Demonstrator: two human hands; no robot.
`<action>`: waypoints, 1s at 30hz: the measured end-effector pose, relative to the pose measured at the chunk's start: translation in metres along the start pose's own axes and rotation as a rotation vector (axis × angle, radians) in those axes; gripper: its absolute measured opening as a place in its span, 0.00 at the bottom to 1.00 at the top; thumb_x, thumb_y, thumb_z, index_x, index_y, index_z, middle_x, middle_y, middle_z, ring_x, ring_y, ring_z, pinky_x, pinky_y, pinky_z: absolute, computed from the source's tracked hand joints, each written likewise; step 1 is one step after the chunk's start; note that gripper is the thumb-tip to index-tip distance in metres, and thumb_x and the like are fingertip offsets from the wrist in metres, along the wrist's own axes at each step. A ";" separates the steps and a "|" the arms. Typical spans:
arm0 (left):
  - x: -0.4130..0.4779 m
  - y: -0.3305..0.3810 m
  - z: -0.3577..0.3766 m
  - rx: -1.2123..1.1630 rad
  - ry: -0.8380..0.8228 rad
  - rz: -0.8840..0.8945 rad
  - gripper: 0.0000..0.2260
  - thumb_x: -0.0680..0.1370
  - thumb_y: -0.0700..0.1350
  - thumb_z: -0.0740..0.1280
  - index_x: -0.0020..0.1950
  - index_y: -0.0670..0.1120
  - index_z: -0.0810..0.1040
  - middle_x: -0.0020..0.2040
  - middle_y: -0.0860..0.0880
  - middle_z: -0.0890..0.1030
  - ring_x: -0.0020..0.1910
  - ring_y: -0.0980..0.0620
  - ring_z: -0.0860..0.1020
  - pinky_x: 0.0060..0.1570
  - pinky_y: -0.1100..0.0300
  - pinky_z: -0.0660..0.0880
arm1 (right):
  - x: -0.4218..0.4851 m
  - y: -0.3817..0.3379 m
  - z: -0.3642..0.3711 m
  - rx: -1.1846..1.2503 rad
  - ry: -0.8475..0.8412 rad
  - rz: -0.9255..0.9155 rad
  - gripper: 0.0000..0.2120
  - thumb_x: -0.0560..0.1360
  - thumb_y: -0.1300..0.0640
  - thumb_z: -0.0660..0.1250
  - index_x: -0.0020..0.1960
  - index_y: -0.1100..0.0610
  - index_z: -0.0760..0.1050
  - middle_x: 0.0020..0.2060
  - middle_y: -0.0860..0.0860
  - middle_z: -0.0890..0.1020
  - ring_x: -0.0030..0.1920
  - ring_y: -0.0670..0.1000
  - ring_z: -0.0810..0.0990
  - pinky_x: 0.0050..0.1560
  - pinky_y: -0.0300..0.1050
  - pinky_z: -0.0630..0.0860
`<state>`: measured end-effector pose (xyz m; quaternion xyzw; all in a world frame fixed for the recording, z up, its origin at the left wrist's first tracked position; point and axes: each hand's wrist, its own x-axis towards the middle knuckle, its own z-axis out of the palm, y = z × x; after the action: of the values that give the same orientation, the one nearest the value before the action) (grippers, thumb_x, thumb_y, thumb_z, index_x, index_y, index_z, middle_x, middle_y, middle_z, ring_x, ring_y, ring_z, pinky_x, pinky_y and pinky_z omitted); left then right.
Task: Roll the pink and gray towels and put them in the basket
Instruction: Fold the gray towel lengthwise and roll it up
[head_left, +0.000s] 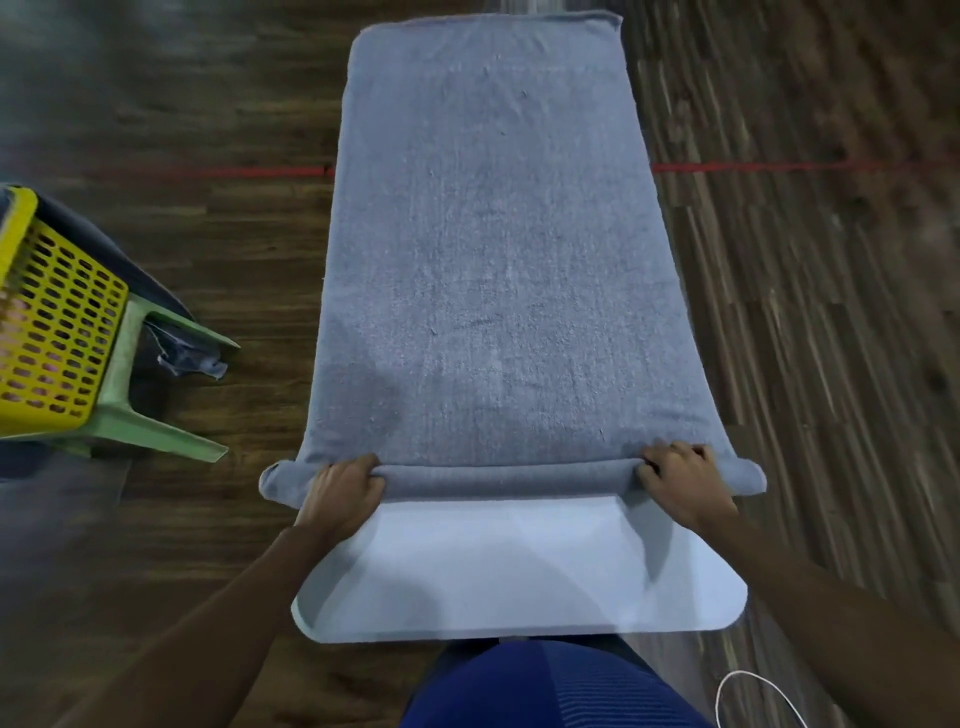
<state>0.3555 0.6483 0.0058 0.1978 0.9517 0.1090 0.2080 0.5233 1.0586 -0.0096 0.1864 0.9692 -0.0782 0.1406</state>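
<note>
Dark wood-plank flooring (779, 312) surrounds a narrow pale tabletop (519, 587), over which the gray towel (493, 260) is spread lengthwise, running from the near end toward the far edge.

Left hand (345, 491) is clenched on the rolled portion of the towel toward its left end; right hand (683, 480) is clenched on the same roll toward its right end. The roll (511, 478) lies crosswise, its long axis parallel to the near edge of the tabletop, with both ends overhanging the side edges slightly. Only a thin roll is formed so far; nearly the whole towel lies flat beyond the hands, directly away from the body.

Judgement: rolling must proceed straight toward the far edge, both hands advancing evenly, or the roll will skew.

Yellow basket (52, 322) is seen at the left, on a green stool (156, 415), well apart from the tabletop and nearer the left hand. Pinkish colour shows through its mesh; contents cannot be confirmed.
</note>
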 end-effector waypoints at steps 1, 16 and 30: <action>0.002 -0.001 0.000 0.009 0.040 -0.007 0.07 0.75 0.47 0.59 0.47 0.47 0.74 0.44 0.43 0.82 0.45 0.40 0.79 0.47 0.48 0.73 | 0.000 -0.001 0.000 0.008 0.064 0.006 0.13 0.75 0.52 0.61 0.55 0.53 0.79 0.51 0.54 0.81 0.53 0.59 0.77 0.56 0.55 0.63; -0.010 -0.001 0.013 0.079 0.168 0.124 0.15 0.73 0.45 0.57 0.47 0.42 0.82 0.42 0.44 0.83 0.39 0.43 0.81 0.45 0.49 0.78 | 0.000 -0.011 0.008 0.025 0.120 -0.073 0.14 0.70 0.52 0.60 0.52 0.54 0.78 0.48 0.51 0.82 0.51 0.57 0.79 0.56 0.52 0.66; -0.024 -0.009 0.030 0.147 0.242 0.210 0.19 0.72 0.44 0.58 0.58 0.39 0.79 0.54 0.42 0.80 0.52 0.41 0.78 0.54 0.46 0.74 | -0.020 -0.010 0.011 0.036 0.138 -0.161 0.21 0.68 0.51 0.56 0.58 0.55 0.75 0.53 0.52 0.80 0.53 0.57 0.78 0.60 0.55 0.66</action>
<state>0.3862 0.6341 -0.0153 0.2964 0.9492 0.0833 0.0646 0.5395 1.0401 -0.0134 0.1151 0.9869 -0.0935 0.0632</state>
